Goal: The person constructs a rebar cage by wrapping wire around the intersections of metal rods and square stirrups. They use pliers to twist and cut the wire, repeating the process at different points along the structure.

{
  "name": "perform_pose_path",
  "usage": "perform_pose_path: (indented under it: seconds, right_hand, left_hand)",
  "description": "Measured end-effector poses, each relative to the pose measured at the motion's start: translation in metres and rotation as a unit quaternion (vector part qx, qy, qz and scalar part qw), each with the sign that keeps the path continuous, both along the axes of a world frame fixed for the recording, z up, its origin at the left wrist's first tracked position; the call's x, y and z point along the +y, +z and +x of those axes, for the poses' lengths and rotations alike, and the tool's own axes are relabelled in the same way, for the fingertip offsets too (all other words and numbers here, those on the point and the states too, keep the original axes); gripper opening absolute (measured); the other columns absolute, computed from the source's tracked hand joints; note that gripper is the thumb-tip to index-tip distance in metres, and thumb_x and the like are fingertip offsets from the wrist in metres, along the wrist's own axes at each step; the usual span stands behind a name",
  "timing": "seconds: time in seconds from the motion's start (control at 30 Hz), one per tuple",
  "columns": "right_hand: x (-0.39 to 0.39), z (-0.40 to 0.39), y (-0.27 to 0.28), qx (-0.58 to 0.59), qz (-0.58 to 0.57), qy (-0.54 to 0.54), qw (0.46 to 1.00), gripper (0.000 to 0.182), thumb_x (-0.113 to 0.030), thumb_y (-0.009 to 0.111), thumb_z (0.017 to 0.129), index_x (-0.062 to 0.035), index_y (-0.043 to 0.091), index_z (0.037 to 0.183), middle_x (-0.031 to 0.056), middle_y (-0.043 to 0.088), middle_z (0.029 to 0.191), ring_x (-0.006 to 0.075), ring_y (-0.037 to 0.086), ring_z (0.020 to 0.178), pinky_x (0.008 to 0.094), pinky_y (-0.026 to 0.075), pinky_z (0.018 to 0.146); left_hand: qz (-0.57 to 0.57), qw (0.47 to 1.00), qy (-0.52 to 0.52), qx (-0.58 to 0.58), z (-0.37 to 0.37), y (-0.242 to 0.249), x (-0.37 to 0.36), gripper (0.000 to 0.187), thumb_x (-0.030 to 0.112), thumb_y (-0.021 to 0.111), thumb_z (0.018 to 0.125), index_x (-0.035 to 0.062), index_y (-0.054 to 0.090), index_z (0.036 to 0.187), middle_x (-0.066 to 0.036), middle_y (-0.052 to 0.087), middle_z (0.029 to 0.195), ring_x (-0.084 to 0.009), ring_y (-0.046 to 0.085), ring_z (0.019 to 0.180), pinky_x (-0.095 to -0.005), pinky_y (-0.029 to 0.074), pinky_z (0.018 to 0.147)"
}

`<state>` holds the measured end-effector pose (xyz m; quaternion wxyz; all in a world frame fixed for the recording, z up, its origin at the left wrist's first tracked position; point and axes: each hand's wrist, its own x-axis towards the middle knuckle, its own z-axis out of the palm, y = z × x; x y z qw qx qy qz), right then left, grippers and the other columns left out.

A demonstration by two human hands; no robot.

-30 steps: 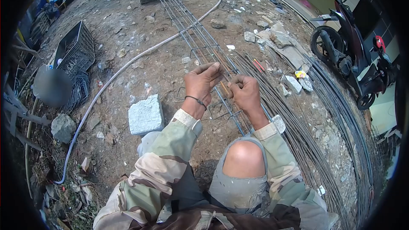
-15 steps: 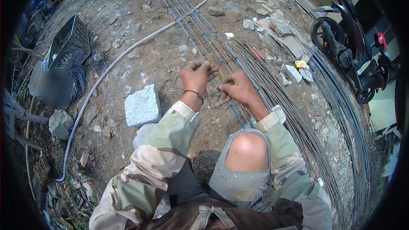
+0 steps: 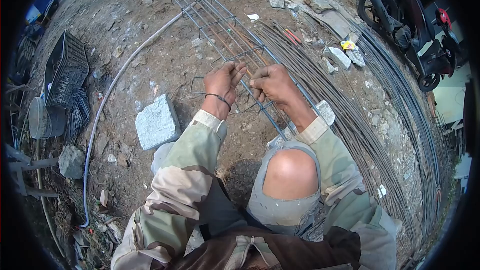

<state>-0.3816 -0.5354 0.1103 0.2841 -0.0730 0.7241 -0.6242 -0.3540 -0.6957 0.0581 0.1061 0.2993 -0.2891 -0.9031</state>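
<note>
A long rebar cage [image 3: 232,18] of thin bars and square stirrups runs from near my knee toward the upper left. My left hand [image 3: 220,86], with a dark band at the wrist, is closed at the cage's left side, fingers curled toward the thumb. Across from it my right hand [image 3: 276,88] pinches thumb against fingers, over the bars. Whatever sits in either pinch is too small to make out. A bent stirrup [image 3: 193,85] sticks out left of my left hand. Another stirrup [image 3: 265,105] crosses the bars just below my right hand.
Loose steel bars [image 3: 320,87] lie lengthwise to the right, with a second bundle [image 3: 395,80] beyond. A white block [image 3: 158,122] sits left of my arm. A hose [image 3: 111,90] curves across the dirt. At left stand a crate [image 3: 67,67] and bucket [image 3: 46,119]; a motorbike [image 3: 407,25] is upper right.
The view has shifted, so the cage and ground sit further left and higher. Both hands stay close together at the cage, my right hand's fingers now nearer my left.
</note>
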Motion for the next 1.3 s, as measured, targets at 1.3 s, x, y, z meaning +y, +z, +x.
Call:
perform_pose_path:
  seconds: [1.3]
  right_hand:
    - [-0.004, -0.035, -0.036, 0.079, 0.154, -0.142, 0.975, 0.011, -0.009, 0.074, 0.092, 0.0018, 0.077, 0.091, 0.0081, 0.075, 0.071, 0.0125, 0.068, 0.059, 0.0304, 0.054, 0.056]
  left_hand:
    - [0.038, 0.975, -0.216, 0.030, -0.019, -0.026, 0.027, 0.030, 0.017, 0.064, 0.107, -0.0020, 0.066, 0.130, -0.012, 0.074, 0.121, -0.0189, 0.073, 0.105, -0.0324, 0.062, 0.089]
